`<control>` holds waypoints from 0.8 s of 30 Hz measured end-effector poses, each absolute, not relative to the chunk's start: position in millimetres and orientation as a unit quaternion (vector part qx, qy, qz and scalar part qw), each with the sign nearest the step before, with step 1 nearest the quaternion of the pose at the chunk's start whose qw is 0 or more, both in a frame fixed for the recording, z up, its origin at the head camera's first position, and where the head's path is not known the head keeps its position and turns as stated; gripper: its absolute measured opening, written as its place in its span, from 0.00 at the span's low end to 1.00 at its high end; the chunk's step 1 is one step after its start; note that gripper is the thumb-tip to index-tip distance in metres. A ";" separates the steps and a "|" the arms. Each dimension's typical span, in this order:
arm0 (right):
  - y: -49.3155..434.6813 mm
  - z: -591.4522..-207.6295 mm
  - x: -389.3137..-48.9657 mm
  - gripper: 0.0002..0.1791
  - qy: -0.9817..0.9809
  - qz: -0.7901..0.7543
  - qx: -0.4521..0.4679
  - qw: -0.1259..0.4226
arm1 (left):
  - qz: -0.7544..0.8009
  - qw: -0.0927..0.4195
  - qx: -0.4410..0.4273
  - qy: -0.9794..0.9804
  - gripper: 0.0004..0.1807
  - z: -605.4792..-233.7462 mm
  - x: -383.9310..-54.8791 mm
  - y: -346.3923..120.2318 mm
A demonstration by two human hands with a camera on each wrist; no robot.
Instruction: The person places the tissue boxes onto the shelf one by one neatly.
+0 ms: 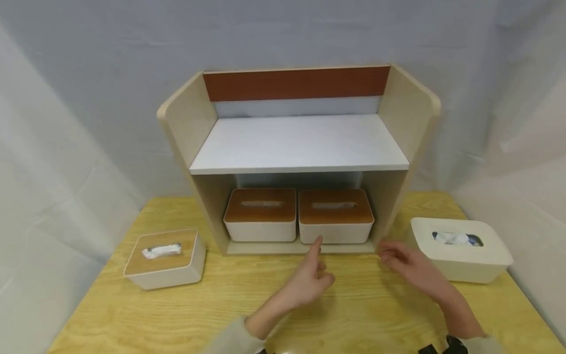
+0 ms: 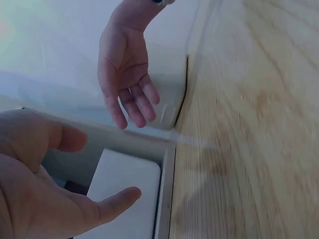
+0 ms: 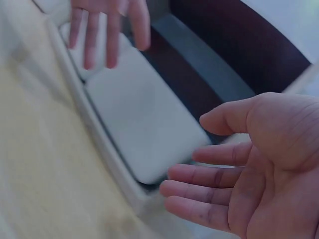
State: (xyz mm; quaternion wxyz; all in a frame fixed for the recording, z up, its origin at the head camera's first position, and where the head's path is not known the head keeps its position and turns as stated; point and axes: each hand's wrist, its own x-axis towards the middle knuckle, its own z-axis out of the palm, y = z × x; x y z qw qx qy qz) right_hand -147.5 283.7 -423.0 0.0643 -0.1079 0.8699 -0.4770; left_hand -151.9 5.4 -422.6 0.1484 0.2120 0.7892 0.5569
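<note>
holds the left hand (image 1: 305, 282), with thumb and fingers apart, just before a wood-topped tissue box (image 1: 336, 233) low in the shelf unit (image 1: 300, 142), beside its twin (image 1: 261, 232); cannot tell whether touching. holds the right hand (image 1: 417, 270), with fingers relaxed, near the unit's right corner and a cream tissue box (image 1: 462, 269). grips nothing with either.

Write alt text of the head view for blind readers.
A person's left hand and right hand, both empty, extend toward a shelf unit with two tissue boxes side by side at the bottom. On the wooden table stand a wood-topped box at left and a cream box at right.
</note>
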 end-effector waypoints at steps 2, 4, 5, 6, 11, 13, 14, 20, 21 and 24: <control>293.7 -416.2 -145.7 0.25 0.876 -0.469 -0.101 0.057 | 0.552 0.164 0.223 0.787 0.46 -420.5 -146.4 11.4; 303.2 -409.8 -144.0 0.24 0.876 -0.471 -0.093 0.050 | 0.546 0.178 0.234 0.784 0.45 -417.8 -141.3 18.3; 307.6 -406.8 -142.7 0.25 0.874 -0.476 -0.086 0.049 | 0.544 0.184 0.239 0.783 0.44 -416.6 -139.0 22.2; 311.8 -403.9 -141.2 0.25 0.872 -0.480 -0.083 0.047 | 0.541 0.190 0.244 0.782 0.44 -415.3 -137.0 26.3; 329.1 -395.2 -134.7 0.27 0.869 -0.490 -0.066 0.031 | 0.529 0.207 0.268 0.778 0.43 -410.1 -130.4 47.0; 334.7 -393.0 -133.0 0.27 0.869 -0.490 -0.064 0.018 | 0.525 0.207 0.277 0.778 0.43 -408.3 -129.3 55.0; 337.4 -391.9 -132.2 0.27 0.869 -0.490 -0.065 0.012 | 0.524 0.209 0.280 0.777 0.43 -407.8 -129.1 59.1; 354.2 -387.5 -127.5 0.26 0.869 -0.491 -0.050 -0.036 | 0.515 0.216 0.294 0.776 0.44 -407.5 -129.4 83.7; 357.6 -387.4 -126.7 0.26 0.868 -0.492 -0.044 -0.045 | 0.513 0.215 0.295 0.777 0.44 -407.9 -129.7 88.2; 368.8 -388.7 -124.3 0.27 0.869 -0.488 -0.017 -0.073 | 0.509 0.214 0.298 0.779 0.43 -410.3 -130.9 101.2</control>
